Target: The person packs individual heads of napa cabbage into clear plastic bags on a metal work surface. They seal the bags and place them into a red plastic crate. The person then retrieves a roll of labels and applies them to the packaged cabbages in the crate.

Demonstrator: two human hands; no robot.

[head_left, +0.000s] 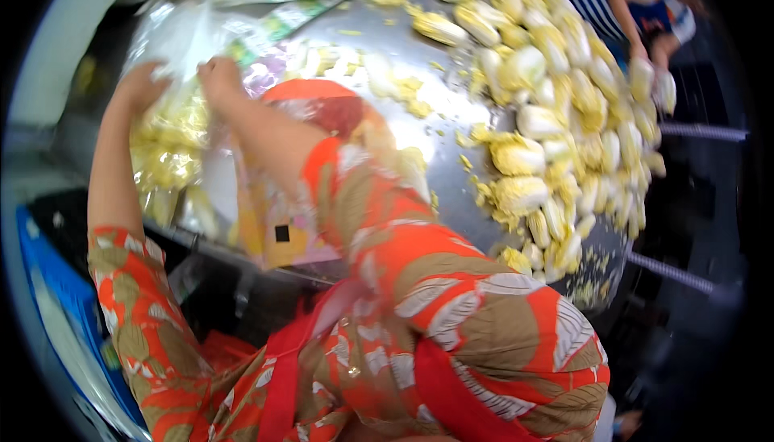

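Note:
At the far left of the metal table, a clear plastic bag (pixel 169 146) holds several pale yellow napa cabbages. My right hand (pixel 221 78) is closed like a fist on the upper part of the bag. Opposite it, my left hand (pixel 142 86) grips the bag's other side, its fingers partly blurred. Between the hands the clear film is gathered and stretched upward. Under my right forearm lies a printed pink, yellow and orange sheet or bag (pixel 290 242), partly covered by the arm. A green and white printed plastic strip (pixel 308 16) lies beyond my right hand.
A large heap of trimmed napa cabbages (pixel 523 155) covers the right side of the metal table (pixel 405 34). Loose leaf scraps (pixel 417 97) lie mid-table. Across the table, a person (pixel 641 1) holds cabbages. A blue crate (pixel 57 285) stands at lower left.

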